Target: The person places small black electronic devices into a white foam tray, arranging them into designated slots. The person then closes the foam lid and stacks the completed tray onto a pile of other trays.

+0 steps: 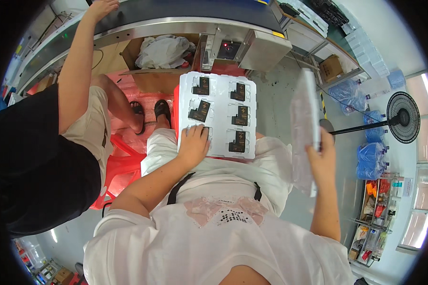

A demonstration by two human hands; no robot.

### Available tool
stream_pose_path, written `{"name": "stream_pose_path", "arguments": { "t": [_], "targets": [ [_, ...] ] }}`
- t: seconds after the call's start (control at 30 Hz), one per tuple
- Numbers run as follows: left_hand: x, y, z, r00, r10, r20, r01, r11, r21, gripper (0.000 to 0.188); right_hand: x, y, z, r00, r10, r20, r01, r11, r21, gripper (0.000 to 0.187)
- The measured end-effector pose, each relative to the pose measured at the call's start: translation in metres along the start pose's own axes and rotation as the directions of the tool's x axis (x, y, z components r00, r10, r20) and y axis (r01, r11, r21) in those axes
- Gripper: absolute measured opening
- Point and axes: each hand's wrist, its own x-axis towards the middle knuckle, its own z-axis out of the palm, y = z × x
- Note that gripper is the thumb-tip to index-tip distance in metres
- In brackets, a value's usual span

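Note:
On my lap lies a white moulded plastic tray (pixel 219 114) with two columns of pockets. Several flat, black, L-shaped battery packs with gold markings sit in it, such as the upper right one (pixel 238 91); the middle left battery pack (pixel 199 110) is tilted in its pocket. My left hand (pixel 193 145) rests on the tray's near left corner, fingers stretched over a pocket, with a dark bit showing by the fingertips. Off to the right, my right hand (pixel 322 159) grips a second white tray (pixel 305 128), held up edge-on and slightly blurred.
A co-worker in a black shirt (pixel 38 166) sits at my left, one hand (pixel 104 7) at the conveyor (pixel 185 14) ahead. Beneath the conveyor stands a cardboard box (pixel 157 80) of plastic bags. A black fan (pixel 403 117) and a shelf rack (pixel 373 218) stand to the right.

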Motion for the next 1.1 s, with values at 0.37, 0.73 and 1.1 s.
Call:
{"name": "stream_pose_path", "arguments": {
  "t": [0.37,0.73,1.1],
  "targets": [
    [0.054,-0.058,0.004,0.960,-0.264,-0.090,0.263,0.965,-0.018,0.027,0.016,-0.085,0.213,0.949,-0.256,0.183,0.287,0.943,-0.167,0.045],
    [0.035,-0.071,0.005,0.889,-0.429,-0.159,0.323,0.835,-0.445,0.027,0.045,0.008,0.244,0.927,-0.370,-0.067,0.366,0.928,-0.067,0.051],
    [0.069,-0.041,0.000,0.920,-0.334,-0.204,0.294,0.935,-0.200,0.035,0.047,0.159,0.154,0.841,0.520,0.147,-0.533,0.753,0.386,0.038]
  ]
}}
